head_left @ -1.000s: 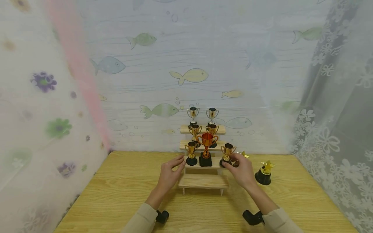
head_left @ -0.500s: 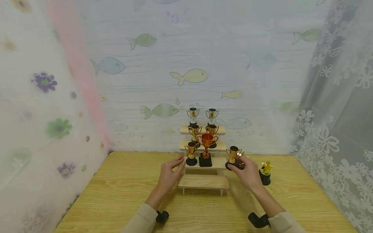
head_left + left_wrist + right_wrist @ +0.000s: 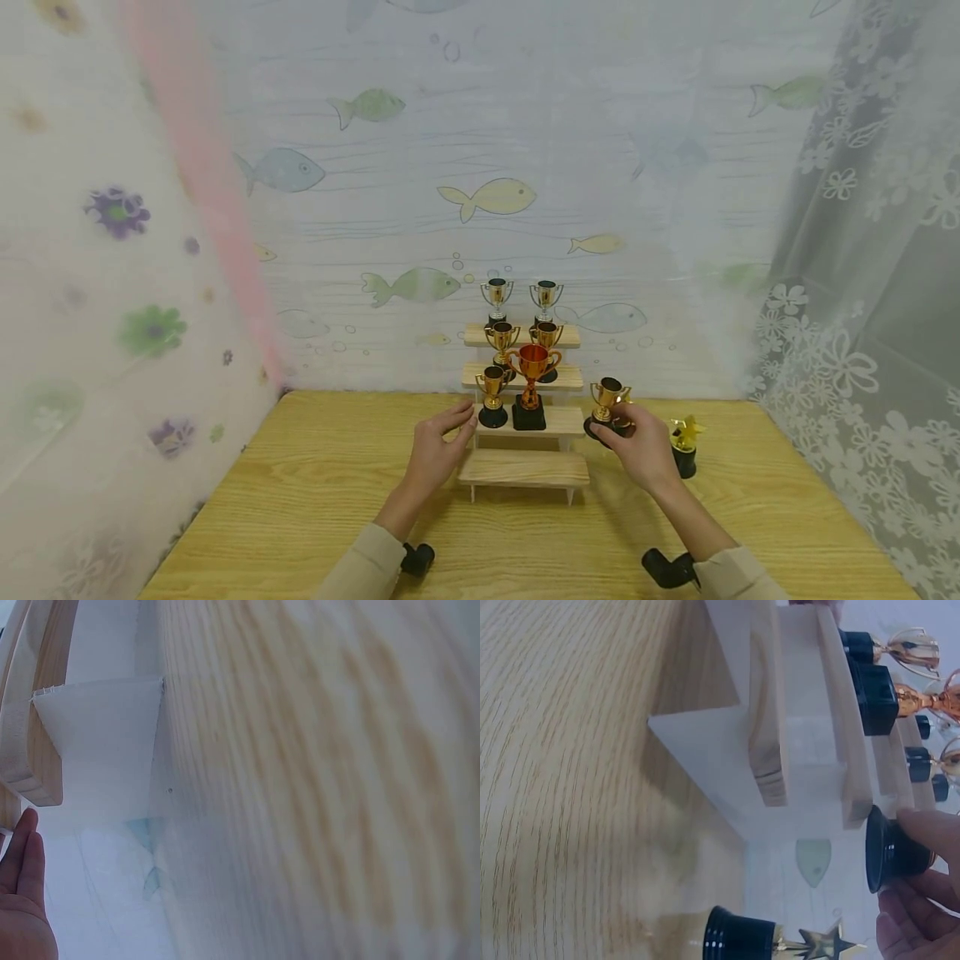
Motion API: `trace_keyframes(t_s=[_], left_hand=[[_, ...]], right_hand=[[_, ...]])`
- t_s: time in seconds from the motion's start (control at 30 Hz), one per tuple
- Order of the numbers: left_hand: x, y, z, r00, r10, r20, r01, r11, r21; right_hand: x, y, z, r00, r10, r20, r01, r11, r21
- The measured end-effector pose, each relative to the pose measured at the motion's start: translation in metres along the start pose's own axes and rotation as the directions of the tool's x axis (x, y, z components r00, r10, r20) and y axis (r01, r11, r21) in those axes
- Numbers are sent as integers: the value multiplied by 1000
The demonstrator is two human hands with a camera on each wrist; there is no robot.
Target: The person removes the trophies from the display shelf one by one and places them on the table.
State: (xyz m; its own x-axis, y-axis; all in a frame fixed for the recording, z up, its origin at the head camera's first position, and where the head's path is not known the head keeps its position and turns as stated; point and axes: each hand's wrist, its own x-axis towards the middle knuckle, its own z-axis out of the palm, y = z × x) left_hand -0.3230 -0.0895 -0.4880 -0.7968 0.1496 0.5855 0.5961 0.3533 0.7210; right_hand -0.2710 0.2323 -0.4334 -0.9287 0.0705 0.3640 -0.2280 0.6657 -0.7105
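My right hand (image 3: 641,442) pinches a small gold trophy cup (image 3: 607,393) by its black base (image 3: 900,851), off the right end of a stepped wooden stand (image 3: 525,468). The cup is upright, apart from the shelf. Against the left end of that shelf rests my left hand (image 3: 438,442), its fingers fairly straight; the left wrist view has those fingers (image 3: 30,862) beside a plank's end. On the same step stand a bronze-coloured trophy cup (image 3: 533,362) and a gold trophy cup (image 3: 492,383). Several more cups fill the upper steps.
A star trophy (image 3: 684,433) on a black base stands on the table (image 3: 337,500) to the right. Part of another gold star (image 3: 628,398) shows behind my right hand. Patterned curtain (image 3: 375,208) hangs behind the table. Black pieces (image 3: 667,568) show by both forearms.
My right hand has lifted the gold trophy cup off the step and carried it rightward, past the shelf's end. The left hand has stayed put.
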Motion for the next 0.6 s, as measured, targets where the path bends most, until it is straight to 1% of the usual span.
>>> trace_keyframes(t_s=[0.23, 0.47, 0.6], left_hand=[[1, -1, 0, 1000, -1, -1, 1, 1000, -2], [1, -2, 0, 1000, 4, 1, -4, 1000, 30], [0, -2, 0, 1000, 0, 7, 0, 1000, 25]], right_hand=[[2, 2, 0, 1000, -7, -20, 6, 1000, -24], [2, 7, 4, 1000, 24, -20, -25, 998, -55], [2, 12, 6, 1000, 25, -18, -26, 998, -64]])
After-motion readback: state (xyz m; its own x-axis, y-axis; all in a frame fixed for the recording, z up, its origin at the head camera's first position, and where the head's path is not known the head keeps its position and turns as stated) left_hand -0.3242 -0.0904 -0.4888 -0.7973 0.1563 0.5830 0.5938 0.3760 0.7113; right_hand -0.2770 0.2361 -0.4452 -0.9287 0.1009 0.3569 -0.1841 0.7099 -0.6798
